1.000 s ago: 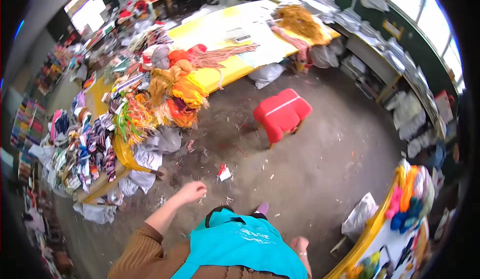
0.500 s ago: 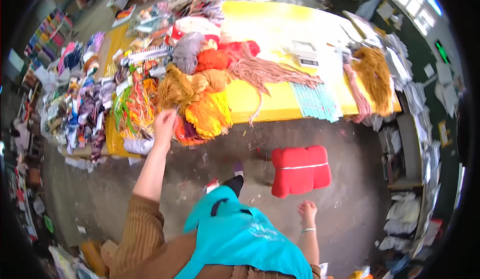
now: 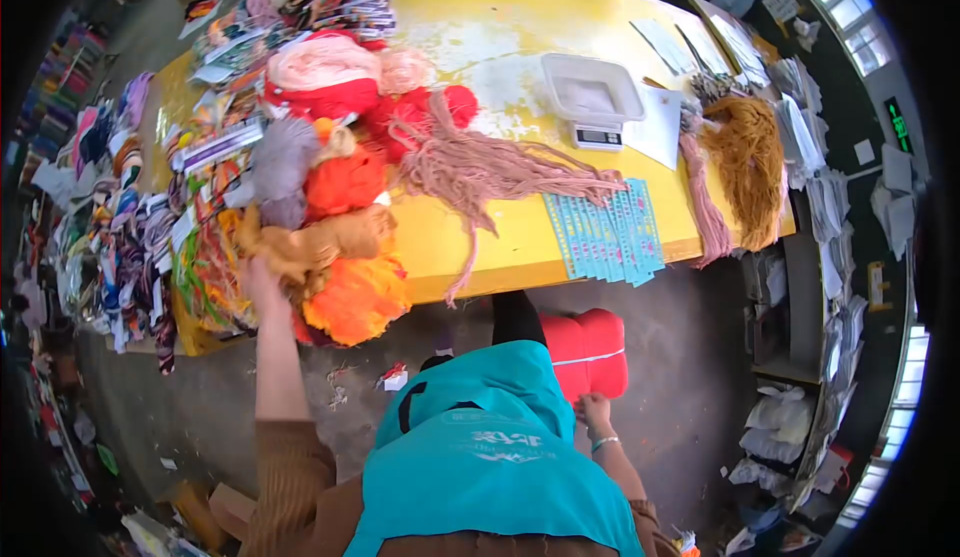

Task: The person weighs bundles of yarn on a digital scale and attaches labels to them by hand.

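left hand (image 3: 262,282) fingers closing on mustard yarn bundle (image 3: 325,242) at counter (image 3: 500,242) nine o'clock edge; grip deep, lift clear of orange yarn (image 3: 355,297); right hand (image 3: 594,412) fingers loose by red stool (image 3: 590,352).

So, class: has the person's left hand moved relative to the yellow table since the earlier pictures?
Yes. The left hand has travelled from above the floor to the yarn pile on the yellow table, now touching the mustard bundle.

Single head-worn view (wide fisheye) looking steeply down from standing height, facing the near long edge of the yellow worktop (image 3: 500,242), floor below.
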